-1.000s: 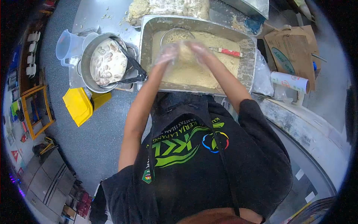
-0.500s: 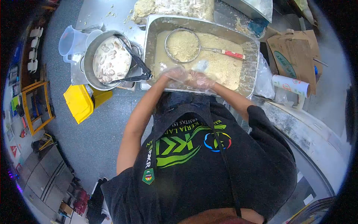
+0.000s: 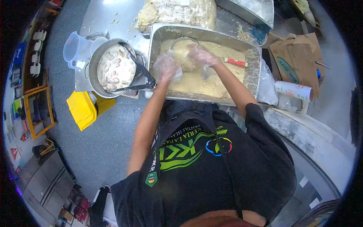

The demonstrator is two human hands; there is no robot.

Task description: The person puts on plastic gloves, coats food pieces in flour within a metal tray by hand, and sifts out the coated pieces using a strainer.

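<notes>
A deep metal tray (image 3: pixel 252 72) holds pale yellow, crumbly flour (image 3: pixel 211 85). My left hand (image 3: pixel 166 67), in a loose clear plastic glove, is above the tray's left part, its fingers smeared by motion. To its right, my right hand (image 3: pixel 204 58), gloved alike, is over the sieve; motion blurs its fingers too. Pale, blurred flour shows between the hands; whether either one grips any is unclear. The round sieve (image 3: pixel 184 39) lies on the flour, partly hidden by my right hand, and its red handle (image 3: pixel 236 62) points right.
Left of the tray stands a metal pot (image 3: pixel 90 77) with pieces in white liquid (image 3: pixel 115 68) and black tongs (image 3: pixel 141 72) across its rim. Beyond are a clear jug (image 3: pixel 75 48) and a flour-coated block (image 3: pixel 181 16). A yellow bin (image 3: pixel 82 111) is below; a cardboard box (image 3: pixel 297 62) stands right.
Half a second ago both hands were low at the tray's near edge; now they are raised and farther forward, the right over the sieve. The view has shifted slightly.
</notes>
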